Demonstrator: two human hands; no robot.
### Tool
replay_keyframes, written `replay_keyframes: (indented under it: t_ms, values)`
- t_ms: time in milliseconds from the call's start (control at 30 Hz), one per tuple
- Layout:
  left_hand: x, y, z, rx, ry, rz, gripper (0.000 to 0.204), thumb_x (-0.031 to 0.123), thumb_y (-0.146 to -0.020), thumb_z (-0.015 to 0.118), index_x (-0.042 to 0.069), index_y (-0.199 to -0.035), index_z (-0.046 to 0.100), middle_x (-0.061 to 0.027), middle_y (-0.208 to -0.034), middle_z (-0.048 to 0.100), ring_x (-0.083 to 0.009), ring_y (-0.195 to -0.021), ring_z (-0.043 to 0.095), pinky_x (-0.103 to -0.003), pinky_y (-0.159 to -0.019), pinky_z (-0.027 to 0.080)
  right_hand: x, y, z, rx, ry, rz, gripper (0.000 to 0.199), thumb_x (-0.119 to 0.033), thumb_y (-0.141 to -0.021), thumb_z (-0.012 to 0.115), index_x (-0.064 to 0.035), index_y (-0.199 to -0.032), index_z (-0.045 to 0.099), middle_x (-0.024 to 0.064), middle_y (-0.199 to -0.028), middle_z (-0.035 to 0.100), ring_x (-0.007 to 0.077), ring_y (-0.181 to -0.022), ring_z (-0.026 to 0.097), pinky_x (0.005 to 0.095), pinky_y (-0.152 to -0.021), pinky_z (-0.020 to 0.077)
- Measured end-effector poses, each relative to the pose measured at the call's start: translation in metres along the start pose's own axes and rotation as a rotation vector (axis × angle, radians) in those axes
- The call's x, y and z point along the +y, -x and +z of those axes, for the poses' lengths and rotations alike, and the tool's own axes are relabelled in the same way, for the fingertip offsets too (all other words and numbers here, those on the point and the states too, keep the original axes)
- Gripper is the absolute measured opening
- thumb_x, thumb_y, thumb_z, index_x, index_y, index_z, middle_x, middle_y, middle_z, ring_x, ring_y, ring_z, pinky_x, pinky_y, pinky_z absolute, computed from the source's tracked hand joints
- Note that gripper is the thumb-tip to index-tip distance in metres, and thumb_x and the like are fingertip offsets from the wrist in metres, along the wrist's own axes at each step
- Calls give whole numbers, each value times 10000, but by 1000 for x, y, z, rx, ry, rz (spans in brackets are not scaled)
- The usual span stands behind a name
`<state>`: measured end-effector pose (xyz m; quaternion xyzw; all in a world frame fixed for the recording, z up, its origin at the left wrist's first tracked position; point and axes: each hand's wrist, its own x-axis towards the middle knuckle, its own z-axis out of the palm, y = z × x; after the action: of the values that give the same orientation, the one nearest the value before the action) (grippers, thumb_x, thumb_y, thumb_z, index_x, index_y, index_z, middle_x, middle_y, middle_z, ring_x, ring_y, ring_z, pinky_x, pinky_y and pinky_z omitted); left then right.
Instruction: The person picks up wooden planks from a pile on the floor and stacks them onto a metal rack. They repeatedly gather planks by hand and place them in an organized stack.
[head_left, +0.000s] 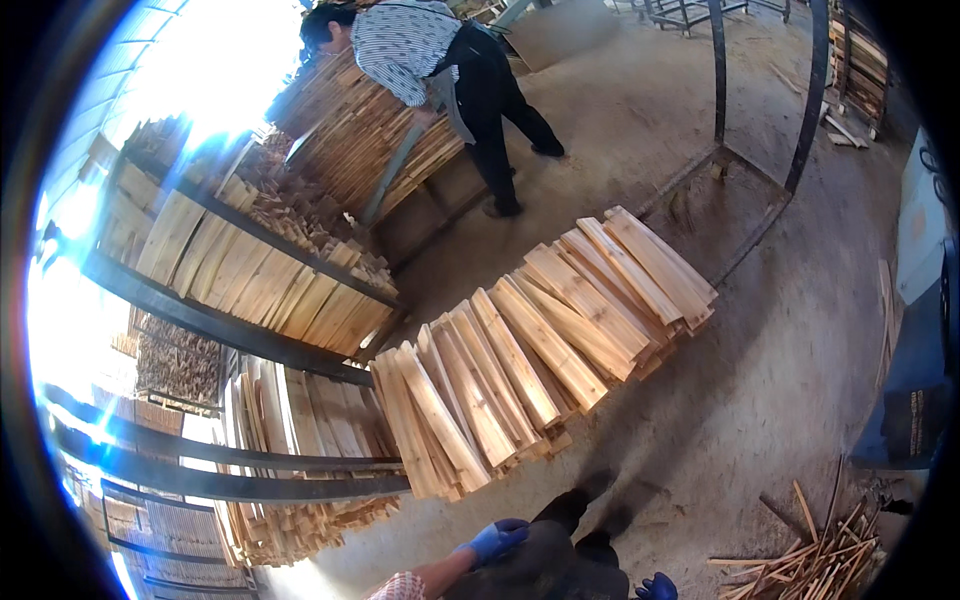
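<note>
My left hand, in a blue glove, is low in the middle of the view, next to my dark trousers. Its fingers look loosely stretched, with nothing seen in them. At the bottom edge my right hand, also gloved in blue, shows only in part; its fingers seem apart and hold nothing visible. In front of me lies a long row of wooden boards, leaning and overlapping side by side. Both hands are apart from these boards.
Dark metal frames hold stacked boards on the left. Another person bends over a wood pile at the back. An upright metal rack stands at right. Thin wood scraps lie bottom right, near a blue machine-like object.
</note>
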<state>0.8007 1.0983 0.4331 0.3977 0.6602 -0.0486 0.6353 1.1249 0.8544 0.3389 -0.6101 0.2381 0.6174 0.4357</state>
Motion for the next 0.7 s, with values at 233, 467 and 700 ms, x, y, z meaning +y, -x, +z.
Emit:
replay_keyframes:
  t_ms: [233, 467, 700]
  values:
    - [18, -58, -7, -24, -120, 138, 411, 351, -881, 612, 61, -1172, 624, -98, -1119, 654, -180, -1018, 598, -305, -915, 452, 26, 46, 17, 153, 66, 5, 433, -331, -956, 499, -72, -1302, 481, 115, -1163, 595, 262, -855, 617, 362, -623, 516]
    - [31, -85, -35, -46, -163, 198, 415, 358, -879, 607, 54, -1161, 627, -107, -1121, 654, -200, -1041, 600, -321, -930, 450, 16, 58, 101, 134, 80, 50, 435, -329, -928, 572, -32, -1243, 534, 96, -1023, 643, 197, -824, 615, 306, -686, 518]
    - [20, -83, -68, -26, -154, 103, 479, 396, -872, 619, 50, -1203, 606, -95, -1172, 629, -187, -1088, 565, -313, -956, 430, 2, 39, 145, -32, 101, -275, 395, -228, -930, 577, -43, -1275, 525, 111, -1095, 624, 204, -865, 620, 316, -741, 531]
